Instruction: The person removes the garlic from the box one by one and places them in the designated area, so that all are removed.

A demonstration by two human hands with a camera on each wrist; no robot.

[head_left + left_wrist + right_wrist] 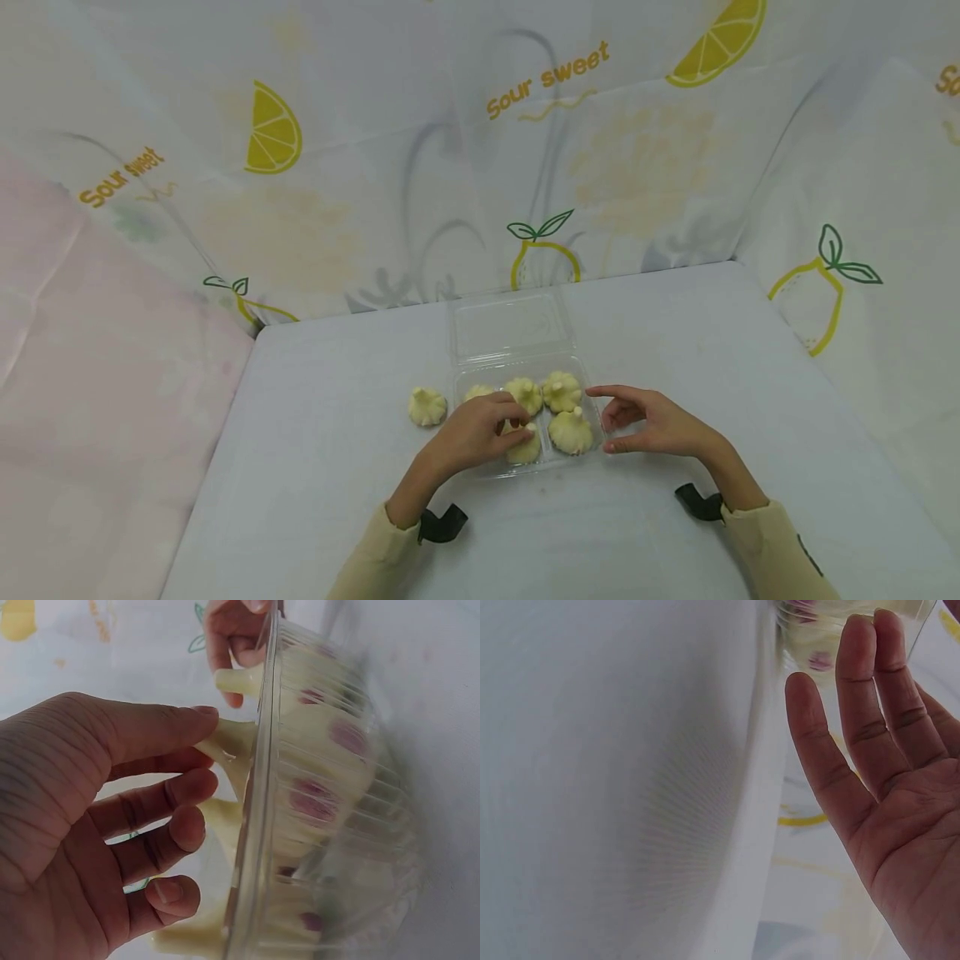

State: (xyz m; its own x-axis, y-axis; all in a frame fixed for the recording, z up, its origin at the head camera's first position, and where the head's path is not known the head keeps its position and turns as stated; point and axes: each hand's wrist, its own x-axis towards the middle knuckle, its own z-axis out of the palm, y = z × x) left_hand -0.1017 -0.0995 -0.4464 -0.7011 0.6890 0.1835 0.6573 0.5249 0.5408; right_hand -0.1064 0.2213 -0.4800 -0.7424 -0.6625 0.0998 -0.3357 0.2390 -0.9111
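Note:
A clear plastic clamshell box (487, 473) sits on the table with several pale garlic bulbs in it. My left hand (476, 429) reaches over its front and pinches the stalk of a garlic bulb (522, 450) between thumb and forefinger. In the left wrist view, that stalk (234, 746) rises above the box's rim, and purple patches show on bulbs through the clear wall. Just right of the box is my right hand (652, 423), fingers apart and nothing held. Nearest to it are a front-right bulb (570, 432) and a back-right bulb (562, 390).
The box's clear lid (512, 327) lies folded back behind it. One loose garlic bulb (427, 407) rests on the white tablecloth (330, 467), left of the box. A lemon-printed cloth (420, 183) hangs along the table's far edge.

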